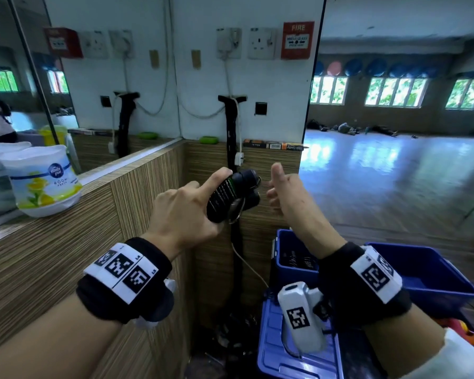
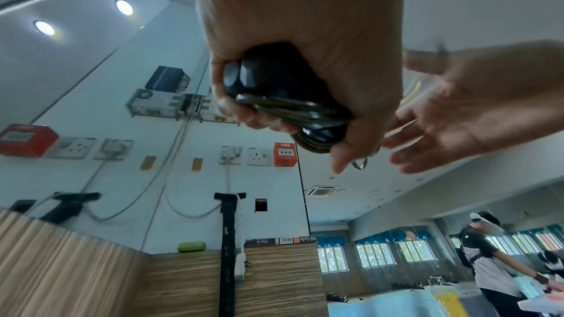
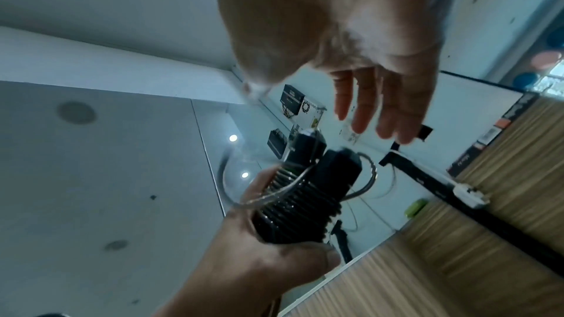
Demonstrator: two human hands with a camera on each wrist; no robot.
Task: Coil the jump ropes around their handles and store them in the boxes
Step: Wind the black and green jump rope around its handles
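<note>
Blue lid (image 1: 293,348) lies nearest, low in the head view, flat beside the boxes. One lid counted.

Behind it, two blue boxes: the narrow one (image 1: 285,253) already has dark coiled ropes inside, count not readable; the wider one (image 1: 433,272) to its right shows bare bottom where visible.

Above these, left hand (image 1: 186,212) is clenched round the two black handles (image 1: 230,195) of one jump rope, held side by side, rope turns wound over the ribbed grips. A loose clear loop of rope (image 3: 305,182) stands off the bundle near the handle tops, not pulled snug. Bundle is in the air, above and left of the narrow box.

Right hand (image 1: 282,190) is released, fingers straight, thumb up, just beside the bundle and not touching it.

Risks, as judgement:
- The free loop could spring off and undo several turns, since only the left hand's grip pins the coil.
- The tail could snag on the box rim when lowered.
- Two handles could slide apart if the grip eases.
- Right hand is blurred in both wrist views, so a fast reach could knock the loop.

Further left, one white air-freshener tub (image 1: 47,181) on the wooden bench (image 1: 66,242). On the far wall, two sockets (image 1: 260,43) and one fire alarm box (image 1: 297,39), not counting mirror copies.
</note>
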